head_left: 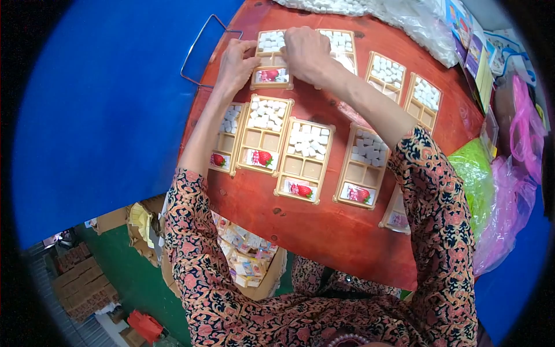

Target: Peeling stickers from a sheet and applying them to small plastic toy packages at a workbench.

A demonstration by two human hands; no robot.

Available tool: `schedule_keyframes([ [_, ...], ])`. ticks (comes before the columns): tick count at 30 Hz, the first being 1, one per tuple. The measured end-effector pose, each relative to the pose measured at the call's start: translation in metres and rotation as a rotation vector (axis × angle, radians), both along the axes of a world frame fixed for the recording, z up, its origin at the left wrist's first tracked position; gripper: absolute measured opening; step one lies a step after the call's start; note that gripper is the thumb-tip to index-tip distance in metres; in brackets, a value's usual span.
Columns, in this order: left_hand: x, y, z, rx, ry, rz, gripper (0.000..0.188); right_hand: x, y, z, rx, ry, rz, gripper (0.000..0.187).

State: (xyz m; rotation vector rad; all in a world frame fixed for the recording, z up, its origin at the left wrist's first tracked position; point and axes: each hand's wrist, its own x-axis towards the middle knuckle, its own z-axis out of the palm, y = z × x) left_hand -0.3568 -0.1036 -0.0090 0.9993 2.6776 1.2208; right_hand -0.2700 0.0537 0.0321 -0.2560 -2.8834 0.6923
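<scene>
Near: open trays (313, 169) stand in a loose row on the red table (245, 199), likely for easy reach. Beyond: far tray (266, 61) between the hands — left hand (234, 66) at its left edge, maybe steadying; right hand (309, 55) curled over its right side — can't tell either's grasp.

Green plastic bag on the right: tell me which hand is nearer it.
Right. The right hand is ahead and left of the green bag, at the right side of a tray; the left hand is farther left, at that tray's left edge.
</scene>
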Motion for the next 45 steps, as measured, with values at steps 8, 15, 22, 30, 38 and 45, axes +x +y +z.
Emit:
schedule_keyframes([
  [8, 0.024, 0.023, 0.010, -0.079, 0.283, 0.118, 0.016, 0.021, -0.014, -0.027, 0.399, 0.187, 0.260, 0.027],
  [15, -0.012, 0.016, 0.008, -0.367, 0.720, 0.075, 0.012, 0.025, -0.025, -0.031, 0.516, 0.183, 0.224, 0.037],
  [22, -0.012, -0.001, 0.024, -0.424, 0.822, -0.024, 0.007, 0.021, -0.023, -0.047, 0.416, 0.375, 0.270, 0.031],
  [30, 0.070, -0.050, 0.122, 0.477, 0.063, 0.061, 0.014, 0.060, 0.022, 0.014, -0.079, 0.481, 0.213, 0.036],
  [38, 0.233, -0.018, 0.101, 0.927, -0.714, -0.177, 0.007, 0.151, 0.032, 0.092, -1.404, -0.153, 0.213, 0.023],
  [45, 0.297, -0.028, 0.051, -0.012, 0.441, -0.207, 0.034, 0.221, 0.065, 0.087, -1.344, 0.043, -0.170, 0.016],
])
